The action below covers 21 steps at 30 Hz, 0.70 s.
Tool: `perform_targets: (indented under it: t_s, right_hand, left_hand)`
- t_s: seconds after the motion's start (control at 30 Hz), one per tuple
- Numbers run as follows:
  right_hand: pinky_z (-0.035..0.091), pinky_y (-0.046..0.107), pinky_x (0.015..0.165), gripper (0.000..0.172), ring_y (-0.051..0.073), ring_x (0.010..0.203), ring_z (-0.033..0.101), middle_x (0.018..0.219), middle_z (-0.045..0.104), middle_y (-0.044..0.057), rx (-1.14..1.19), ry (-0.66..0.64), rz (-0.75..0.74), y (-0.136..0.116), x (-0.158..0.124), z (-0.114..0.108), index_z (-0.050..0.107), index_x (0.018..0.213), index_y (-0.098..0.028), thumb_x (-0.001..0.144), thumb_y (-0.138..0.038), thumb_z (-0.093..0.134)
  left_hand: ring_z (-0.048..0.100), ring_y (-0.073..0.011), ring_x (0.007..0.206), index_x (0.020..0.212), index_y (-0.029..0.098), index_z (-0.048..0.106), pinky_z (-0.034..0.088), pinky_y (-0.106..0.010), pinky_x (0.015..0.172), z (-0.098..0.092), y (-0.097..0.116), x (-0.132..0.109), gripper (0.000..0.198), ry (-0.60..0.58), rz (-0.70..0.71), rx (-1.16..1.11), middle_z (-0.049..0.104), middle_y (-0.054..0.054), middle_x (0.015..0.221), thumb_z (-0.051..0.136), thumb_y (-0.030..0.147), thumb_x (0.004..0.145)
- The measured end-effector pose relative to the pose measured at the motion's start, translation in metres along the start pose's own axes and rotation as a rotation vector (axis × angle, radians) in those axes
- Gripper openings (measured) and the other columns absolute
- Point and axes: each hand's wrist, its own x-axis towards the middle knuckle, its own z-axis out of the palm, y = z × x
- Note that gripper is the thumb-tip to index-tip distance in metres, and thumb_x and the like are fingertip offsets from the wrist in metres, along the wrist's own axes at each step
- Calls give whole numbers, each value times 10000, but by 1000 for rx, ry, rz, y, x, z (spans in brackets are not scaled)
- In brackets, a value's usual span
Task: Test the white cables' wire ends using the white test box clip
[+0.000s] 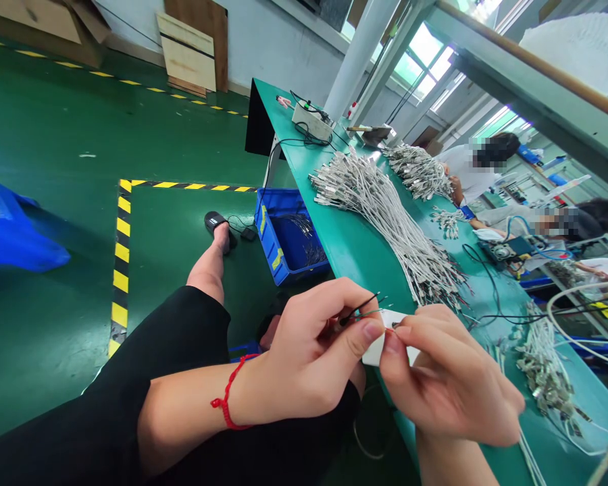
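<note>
Close together at the near edge of the green workbench (355, 250), our left hand (309, 351) pinches thin wire ends (363, 305) between thumb and forefinger, while our curled right hand (450, 378) pinches the small white piece (373, 354) between them.

One head-worn camera faces forward and down, rolled sideways. The left hand (304, 358) and right hand (450, 381) lie close below; the long green-topped workbench (355, 256) recedes up-right.
</note>
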Motion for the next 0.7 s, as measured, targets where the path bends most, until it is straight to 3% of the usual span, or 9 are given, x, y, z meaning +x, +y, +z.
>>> perform_targets:
  t_s: [0.2, 0.37, 0.47, 0.7]
  right_hand:
    - [558, 312, 535, 230, 152, 588, 639, 705, 662, -25, 184, -64, 297, -10, 1, 5, 657, 884, -245, 817, -26, 684]
    - [539, 260, 456, 131, 144, 531, 643, 696, 692, -6, 585, -77, 676, -22, 6, 1, 586, 887, -233, 957, -122, 588]
    - [588, 277, 488, 110, 167, 583, 701, 787, 746, 27, 596, -64, 673, -23, 8, 0, 624, 936, -226, 944, -117, 640]
    - [660, 291, 596, 235, 196, 706, 758, 897, 754, 60, 439, -79, 537, -23, 9, -1, 691, 1050, -209, 876, -51, 675]
  left_hand:
    - [569, -141, 688, 933, 176, 652, 460, -251, 579, 2, 0, -1, 128, 18, 17, 58, 611, -32, 817, 733, 252, 997]
    - [563, -143, 747, 974, 171, 653, 468, -267, 647, -2, -3, 1, 68, 97, 151, 145, 606, -32, 857, 711, 192, 1004]
    - [590, -157, 792, 997, 168, 657, 492, -281, 694, -5, -5, 2, 46, 100, 194, 170, 626, -44, 887, 701, 166, 1004]
    - [542, -117, 678, 1021, 173, 646, 472, -229, 574, 0, -2, 0, 49, 25, 176, 108, 604, -29, 868, 694, 176, 1011]
